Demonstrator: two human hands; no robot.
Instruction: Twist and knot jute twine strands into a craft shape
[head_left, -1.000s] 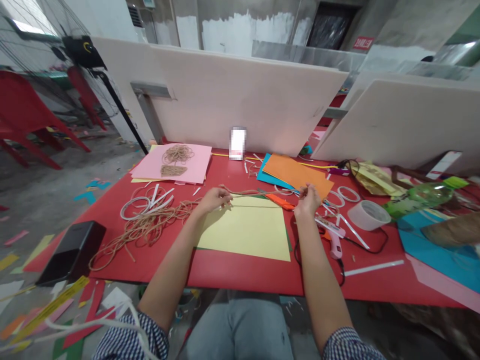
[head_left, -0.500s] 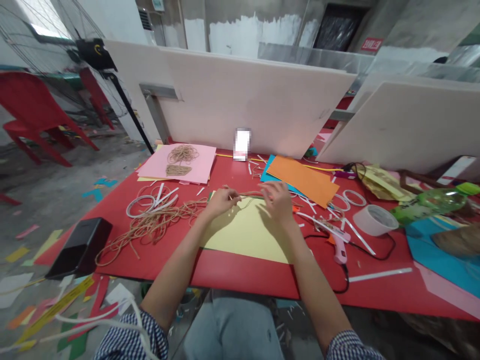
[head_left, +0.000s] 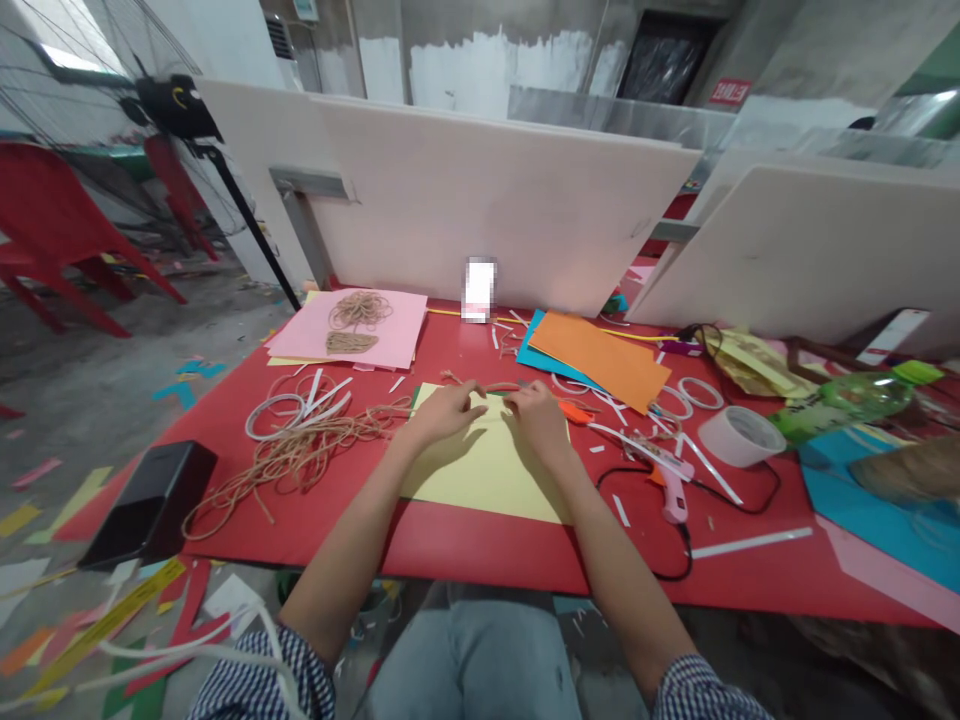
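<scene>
My left hand [head_left: 442,412] and my right hand [head_left: 535,415] rest close together on the far edge of a pale yellow sheet [head_left: 487,472] on the red table [head_left: 480,555]. Both pinch a tan jute string [head_left: 491,389] that runs between them. The string trails left from my left hand into a loose tangle of jute cord [head_left: 296,452]. An orange-handled tool [head_left: 576,411] lies just right of my right hand.
A pink sheet [head_left: 390,335] with jute coils lies far left, orange paper [head_left: 600,357] over blue far right. A pink glue gun [head_left: 673,493] with a black cable, a tape roll [head_left: 739,435], a green bottle [head_left: 851,400] and a black box [head_left: 150,500] surround the work.
My right hand has slid left along the string, from near the orange paper to just beside my left hand. My left hand stayed on the yellow sheet's far edge.
</scene>
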